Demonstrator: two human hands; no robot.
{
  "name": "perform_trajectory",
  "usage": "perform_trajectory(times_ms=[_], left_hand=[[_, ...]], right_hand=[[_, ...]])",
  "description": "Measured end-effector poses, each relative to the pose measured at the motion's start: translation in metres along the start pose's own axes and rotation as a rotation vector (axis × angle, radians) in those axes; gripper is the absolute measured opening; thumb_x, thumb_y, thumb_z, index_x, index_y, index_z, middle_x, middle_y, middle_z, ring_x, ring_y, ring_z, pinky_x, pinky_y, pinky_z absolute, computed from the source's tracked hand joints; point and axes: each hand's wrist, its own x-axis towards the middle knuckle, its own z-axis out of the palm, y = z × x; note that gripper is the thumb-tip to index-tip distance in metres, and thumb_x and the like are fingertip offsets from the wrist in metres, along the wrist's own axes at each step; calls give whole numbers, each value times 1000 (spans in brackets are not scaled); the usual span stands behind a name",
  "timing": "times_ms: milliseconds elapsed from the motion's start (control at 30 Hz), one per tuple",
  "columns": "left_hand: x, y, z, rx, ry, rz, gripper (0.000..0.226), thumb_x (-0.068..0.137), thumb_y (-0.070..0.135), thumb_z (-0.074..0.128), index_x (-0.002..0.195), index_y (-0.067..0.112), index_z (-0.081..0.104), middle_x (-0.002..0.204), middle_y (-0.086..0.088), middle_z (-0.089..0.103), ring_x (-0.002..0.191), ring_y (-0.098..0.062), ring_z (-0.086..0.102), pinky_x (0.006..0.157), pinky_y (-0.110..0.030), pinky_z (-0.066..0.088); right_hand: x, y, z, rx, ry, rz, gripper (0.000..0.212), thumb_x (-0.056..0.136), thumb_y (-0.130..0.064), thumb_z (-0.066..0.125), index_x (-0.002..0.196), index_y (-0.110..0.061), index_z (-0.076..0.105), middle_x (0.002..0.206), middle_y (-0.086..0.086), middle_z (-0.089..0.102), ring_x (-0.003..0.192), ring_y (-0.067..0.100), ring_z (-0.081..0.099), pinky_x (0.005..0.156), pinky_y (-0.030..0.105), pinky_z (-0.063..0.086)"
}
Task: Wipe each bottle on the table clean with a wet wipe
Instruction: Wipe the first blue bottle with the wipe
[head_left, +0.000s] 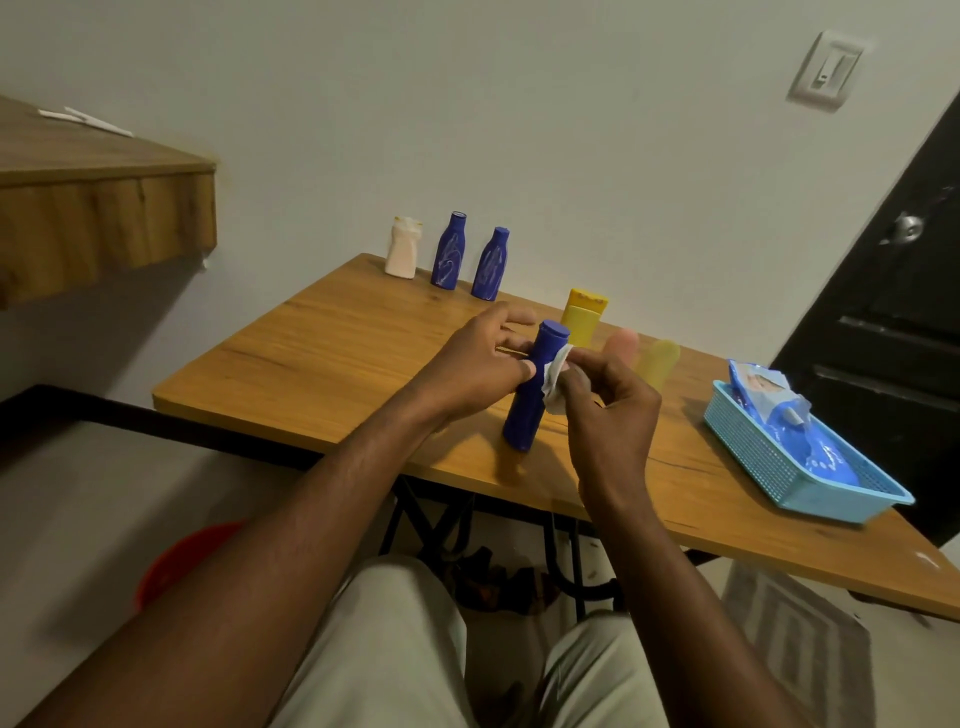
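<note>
My left hand (480, 364) grips a blue bottle (530, 410) around its upper body, holding it tilted just above the wooden table (322, 358). My right hand (608, 410) pinches a white wet wipe (555, 382) against the bottle's right side. Two more blue bottles (449, 252) (491, 265) with white scribbles stand at the table's back edge, next to a white bottle (402, 249). A yellow bottle (583, 317) stands behind my hands. A pink bottle (623, 345) and a pale yellow bottle (658, 361) show partly beyond my right hand.
A light blue basket (769, 467) with a wet-wipe pack (769, 400) sits on the table's right side. A black door (893, 312) is at the far right, a wooden shelf (104, 208) at the upper left, a red tub (182, 561) on the floor.
</note>
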Motion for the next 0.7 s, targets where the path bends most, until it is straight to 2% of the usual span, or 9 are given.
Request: perform_trajectory(times_ms=[100,233,433,600,700], left_hand=[[0,-3,-2,11,-30,32,53,94,5,68,143,25,60,134,6,67,127,-14,61,102,-43,57],[0,-5,0,13,-47,51,59,90,17,79,144,27,58,137,7,66,131,-14,59,108,-45,52],[1,-7,-2,44,-83,64,56,93,16,76,144,29,57,139,8,64,133,-14,58,108,-41,52],[0,-6,-2,63,-119,60,55,97,12,70,147,27,53,143,9,60,134,-11,54,107,-33,48],[-1,-2,0,79,-125,47,51,101,9,62,148,26,51,141,11,58,127,-6,53,98,-25,48]], right_hand=[[-1,1,1,8,9,-25,16,95,-10,69,108,-15,78,103,-5,77,100,7,69,79,14,54],[0,1,1,62,-17,-17,14,96,-7,67,105,-14,77,100,-6,76,99,9,69,82,19,56],[6,2,1,119,-36,57,14,101,-11,61,103,-20,71,96,-5,72,95,15,68,82,33,59],[12,-6,2,154,-37,148,15,103,-13,58,109,-16,71,95,-6,73,89,5,69,74,23,56],[11,-7,2,139,-55,144,16,102,-11,60,107,-19,72,95,-7,74,91,5,70,76,24,58]])
